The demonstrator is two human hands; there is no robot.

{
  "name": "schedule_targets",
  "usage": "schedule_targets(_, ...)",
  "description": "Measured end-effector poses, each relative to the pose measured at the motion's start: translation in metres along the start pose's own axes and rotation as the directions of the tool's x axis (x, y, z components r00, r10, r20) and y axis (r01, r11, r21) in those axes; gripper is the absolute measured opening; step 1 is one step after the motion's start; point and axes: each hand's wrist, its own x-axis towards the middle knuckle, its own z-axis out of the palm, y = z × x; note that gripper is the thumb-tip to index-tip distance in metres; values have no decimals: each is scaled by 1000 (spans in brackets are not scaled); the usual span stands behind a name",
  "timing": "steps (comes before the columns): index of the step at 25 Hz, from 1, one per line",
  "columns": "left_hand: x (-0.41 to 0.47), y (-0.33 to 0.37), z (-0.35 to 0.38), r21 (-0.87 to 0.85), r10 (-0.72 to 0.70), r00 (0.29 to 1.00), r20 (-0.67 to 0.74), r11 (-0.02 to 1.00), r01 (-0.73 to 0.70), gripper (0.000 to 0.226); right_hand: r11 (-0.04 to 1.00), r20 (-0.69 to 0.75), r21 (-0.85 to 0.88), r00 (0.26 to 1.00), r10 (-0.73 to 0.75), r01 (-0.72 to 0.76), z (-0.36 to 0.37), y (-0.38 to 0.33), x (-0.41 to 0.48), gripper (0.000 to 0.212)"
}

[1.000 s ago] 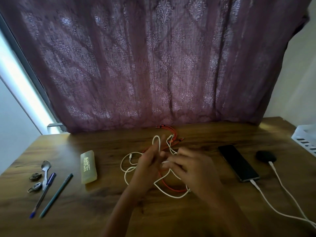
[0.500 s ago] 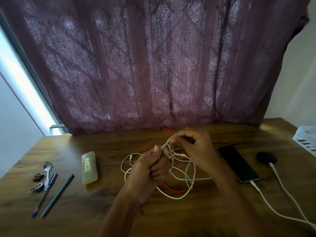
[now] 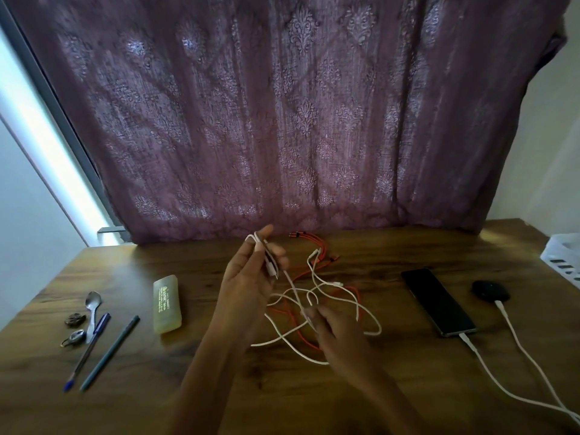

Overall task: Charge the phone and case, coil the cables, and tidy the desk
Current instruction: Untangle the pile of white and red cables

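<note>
Head view: the left hand (image 3: 248, 277) is raised above the desk (image 3: 219, 387), its thumb and fingers pinching a folded bunch of the white cable (image 3: 335, 284). One strand runs down to the right hand (image 3: 339, 334), which is low and blurred and pinches it at the fingertips. The other loops lie tangled over an orange cable (image 3: 310, 241) between the hands and just beyond them. The phone (image 3: 437, 301) and black case (image 3: 489, 290) lie well to the right, each plugged in.
</note>
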Motion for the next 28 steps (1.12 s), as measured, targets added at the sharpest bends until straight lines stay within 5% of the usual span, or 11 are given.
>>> schedule_targets(3,1,-12,-5,242,118,989,-89,966,-94,27,901,-44,-332,950,-310,279,-4,-17,-18,30)
schedule_targets(6,-5,-22,-5,518,196,979,-57,844,-139,23,784,-45,-441,862,-506,437,-12,-25,-24,24)
schedule_targets(11,-21,-29,-5,629,-1,996,88,775,-55,18,744,-170,-438,766,-620,505,-45,-40,-5,19)
schedule_targets(18,-32,-10,15,320,-275,939,205,926,201,29,872,-197,238,901,-387,427,-68,-47,32,10)
schedule_targets(25,-24,-7,6,-140,-267,912,310,936,322,24,864,-167,464,977,-130,194,-43,-29,36,14)
schedule_targets(28,-20,-2,8,-260,-194,945,261,929,263,26,845,-86,533,996,4,43,-16,-15,27,23)
